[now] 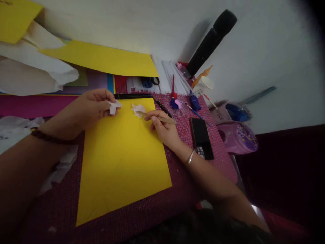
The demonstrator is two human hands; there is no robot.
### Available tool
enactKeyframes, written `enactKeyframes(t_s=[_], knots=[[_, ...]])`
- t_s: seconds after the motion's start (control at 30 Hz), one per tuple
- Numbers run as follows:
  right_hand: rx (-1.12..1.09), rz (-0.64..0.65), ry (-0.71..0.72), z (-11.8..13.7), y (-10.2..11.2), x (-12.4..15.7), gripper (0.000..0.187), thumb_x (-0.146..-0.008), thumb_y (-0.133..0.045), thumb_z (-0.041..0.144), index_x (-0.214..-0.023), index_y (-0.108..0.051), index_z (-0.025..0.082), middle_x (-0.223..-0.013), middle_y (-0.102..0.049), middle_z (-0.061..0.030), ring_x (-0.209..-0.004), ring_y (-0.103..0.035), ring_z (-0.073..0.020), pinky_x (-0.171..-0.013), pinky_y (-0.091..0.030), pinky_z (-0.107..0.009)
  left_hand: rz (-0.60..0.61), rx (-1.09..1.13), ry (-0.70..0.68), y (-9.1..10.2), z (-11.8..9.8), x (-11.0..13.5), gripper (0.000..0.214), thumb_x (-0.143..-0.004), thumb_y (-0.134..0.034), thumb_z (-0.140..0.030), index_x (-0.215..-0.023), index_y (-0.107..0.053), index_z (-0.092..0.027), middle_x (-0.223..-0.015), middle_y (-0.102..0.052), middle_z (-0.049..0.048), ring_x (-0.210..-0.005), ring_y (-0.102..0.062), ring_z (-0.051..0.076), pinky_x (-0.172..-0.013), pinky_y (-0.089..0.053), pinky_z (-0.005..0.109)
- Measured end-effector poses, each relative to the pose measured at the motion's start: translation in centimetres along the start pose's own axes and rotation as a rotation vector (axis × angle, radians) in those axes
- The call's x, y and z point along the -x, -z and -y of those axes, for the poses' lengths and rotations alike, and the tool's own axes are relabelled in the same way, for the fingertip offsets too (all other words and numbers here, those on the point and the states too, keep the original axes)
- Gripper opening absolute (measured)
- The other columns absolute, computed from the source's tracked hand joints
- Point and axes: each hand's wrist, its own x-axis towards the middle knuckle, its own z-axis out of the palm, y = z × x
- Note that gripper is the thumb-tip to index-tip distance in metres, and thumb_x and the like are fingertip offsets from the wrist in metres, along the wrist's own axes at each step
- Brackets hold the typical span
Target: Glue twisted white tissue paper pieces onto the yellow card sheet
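My left hand (pixel 98 103) pinches a small piece of white paper (pixel 113 107) above the upper left part of a yellow sheet (pixel 122 152). Between the thumb and fingers of my right hand (pixel 164 128) is a flat beige stick (pixel 162 119), seemingly wooden. Its far end reaches a whitish, ragged-edged patch (pixel 138 110) near the top of the sheet. Whether that patch is crumpled paper or a smear of something, I cannot tell. A black pen-like thing (pixel 133 96) lies along the sheet's upper edge.
Right of the sheet lie a phone (pixel 202 138), a paint palette (pixel 175 103), a blue bottle (pixel 194 101) and a thin blue brush (pixel 196 113). Scissors (pixel 154 80) and coloured sheets sit at the back. A tall black object (pixel 212 44) leans against the wall. A pink container (pixel 236 138) stands past the right edge.
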Motion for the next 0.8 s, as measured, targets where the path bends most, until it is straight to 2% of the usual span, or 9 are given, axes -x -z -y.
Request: enactKeyframes(t_s=[0.23, 0.37, 0.43, 0.5, 0.63, 0.8], knots=[[-0.013, -0.056, -0.068, 0.2, 0.3, -0.2, 0.039, -0.097, -0.060, 0.062, -0.106, -0.067, 0.025, -0.097, -0.075, -0.0019, -0.061, -0.060, -0.0091, -0.058, -0.051, -0.026, 0.088, -0.118, 0.044, -0.4, -0.3, 0.5, 0.030, -0.067, -0.066, -0.011, -0.096, -0.061, -0.018, -0.074, -0.067, -0.0004, -0.062, -0.057, 0.013, -0.060, -0.039, 0.021], [-0.037, -0.056, -0.101, 0.0, 0.5, -0.2, 0.037, -0.097, -0.062, 0.060, -0.107, -0.066, 0.025, -0.098, -0.076, -0.0024, -0.061, -0.062, -0.0099, -0.058, -0.051, -0.026, 0.177, -0.235, -0.015, 0.2, 0.7, 0.1, 0.013, -0.077, -0.068, -0.023, -0.087, -0.065, -0.015, -0.072, -0.064, -0.0001, -0.064, -0.054, 0.013, -0.059, -0.037, 0.022], [-0.053, -0.060, -0.113, 0.0, 0.5, -0.3, 0.035, -0.096, -0.063, 0.059, -0.106, -0.066, 0.025, -0.097, -0.076, -0.0024, -0.061, -0.063, -0.0101, -0.059, -0.052, -0.027, 0.203, -0.299, -0.069, 0.4, 1.1, -0.1, 0.015, -0.082, -0.066, -0.030, -0.080, -0.066, -0.015, -0.066, -0.060, -0.0003, -0.061, -0.050, 0.012, -0.057, -0.034, 0.022], [-0.077, -0.065, -0.120, 0.0, 0.5, -0.3, 0.034, -0.096, -0.064, 0.057, -0.106, -0.066, 0.025, -0.096, -0.076, -0.0021, -0.060, -0.063, -0.0100, -0.060, -0.052, -0.027, 0.205, -0.335, -0.106, 0.5, 1.2, -0.3, 0.018, -0.085, -0.065, -0.033, -0.082, -0.067, -0.015, -0.065, -0.059, -0.0006, -0.061, -0.048, 0.013, -0.057, -0.033, 0.023], [-0.098, -0.072, -0.129, 0.1, 0.5, -0.2, 0.033, -0.095, -0.065, 0.056, -0.105, -0.067, 0.025, -0.093, -0.076, -0.0015, -0.060, -0.063, -0.0099, -0.059, -0.051, -0.026, 0.197, -0.383, -0.176, 0.3, 0.6, 0.0, 0.014, -0.086, -0.063, -0.029, -0.083, -0.066, -0.016, -0.069, -0.059, -0.0008, -0.063, -0.047, 0.012, -0.058, -0.035, 0.022], [-0.072, -0.062, -0.130, 0.2, 0.4, -0.2, 0.032, -0.096, -0.064, 0.056, -0.105, -0.066, 0.025, -0.094, -0.076, -0.0019, -0.060, -0.062, -0.0100, -0.059, -0.050, -0.027, 0.296, -0.416, -0.199, -0.4, 0.3, 0.3, 0.010, -0.086, -0.059, -0.025, -0.083, -0.061, -0.017, -0.057, -0.053, -0.0036, -0.050, -0.044, 0.011, -0.050, -0.036, 0.021]])
